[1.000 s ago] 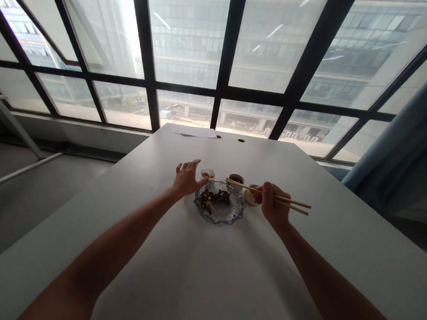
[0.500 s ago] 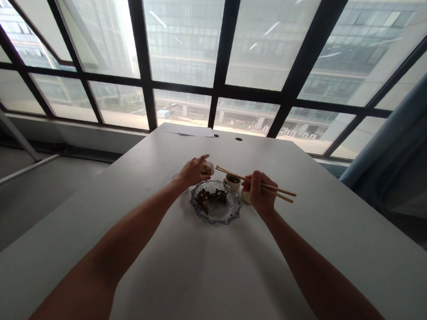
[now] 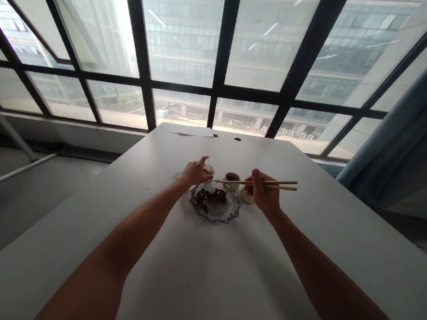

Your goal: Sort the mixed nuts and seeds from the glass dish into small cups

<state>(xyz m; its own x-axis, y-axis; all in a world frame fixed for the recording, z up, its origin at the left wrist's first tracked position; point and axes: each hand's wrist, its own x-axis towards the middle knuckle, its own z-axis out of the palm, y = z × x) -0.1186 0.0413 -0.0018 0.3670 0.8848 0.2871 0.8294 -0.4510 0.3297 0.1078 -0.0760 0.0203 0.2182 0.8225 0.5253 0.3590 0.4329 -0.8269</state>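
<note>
My right hand [image 3: 262,191] is closed around a pair of wooden chopsticks [image 3: 283,182]. Their tips point left, by the thumb of my left hand and just above the far rim of a scalloped glass dish [image 3: 217,221]. Dark and brownish pieces [image 3: 210,197] lie in the dish, mostly toward its far left side. My left hand [image 3: 194,173] grips a small pale bowl [image 3: 211,168] holding light brown pieces, its thumb in front and index finger raised; the other fingers are partly hidden. Behind the chopsticks stands a small cup [image 3: 232,175] with dark contents.
Another pale cup [image 3: 247,196] stands beside my right hand, partly covered by it. A clear rim [image 3: 177,175] shows behind my left wrist. Papers [image 3: 188,130] lie at the far edge of the white table [image 3: 163,279], near two cable holes. Windows rise beyond; a blue curtain hangs right.
The chopstick tips have dropped and moved left, from above the cup toward my left hand. The chopsticks now lie nearly level. My left index finger points more upward; the left hand stays at the bowl.
</note>
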